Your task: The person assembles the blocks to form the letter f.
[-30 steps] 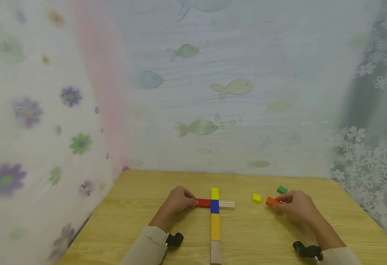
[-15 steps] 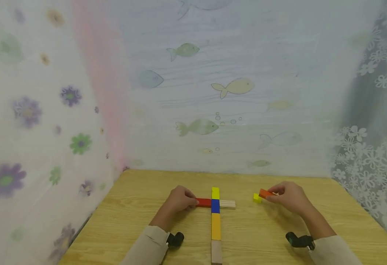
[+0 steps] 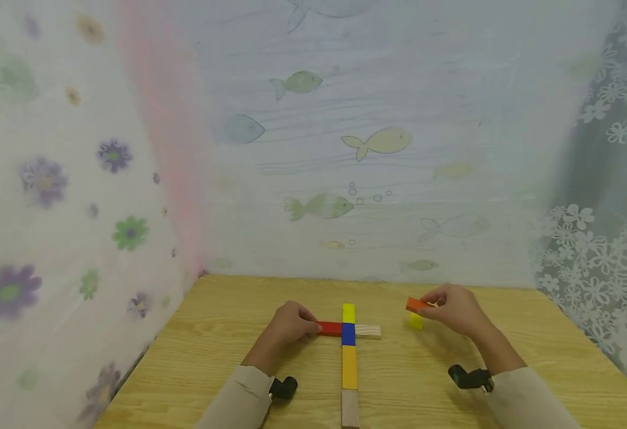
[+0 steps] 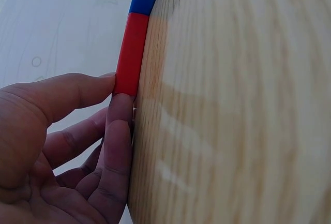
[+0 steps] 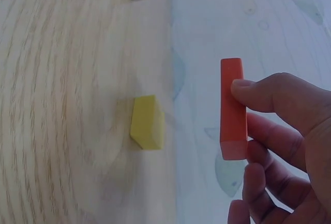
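Observation:
A cross of coloured wooden blocks lies on the table, with a blue block (image 3: 348,334) at its crossing. My left hand (image 3: 291,322) pinches the outer end of the red block (image 3: 329,328), which forms the left arm and meets the blue one. In the left wrist view, the thumb and a finger (image 4: 120,107) touch that red end. My right hand (image 3: 457,310) holds an orange block (image 5: 232,115) between thumb and fingers, raised off the table. Below it a loose yellow block (image 5: 148,122) lies on the table, partly covered in the head view.
The cross also has a yellow block (image 3: 348,313) at the top, a striped plain block (image 3: 368,332) to the right, then an orange-yellow block (image 3: 349,367) and a plain block (image 3: 350,409) below. A printed curtain (image 3: 313,250) stands behind the wooden table (image 3: 211,310).
My right hand has lifted the orange block and carried it left, over the loose yellow block. A green block seen earlier is now out of sight. The left hand stays on the red block.

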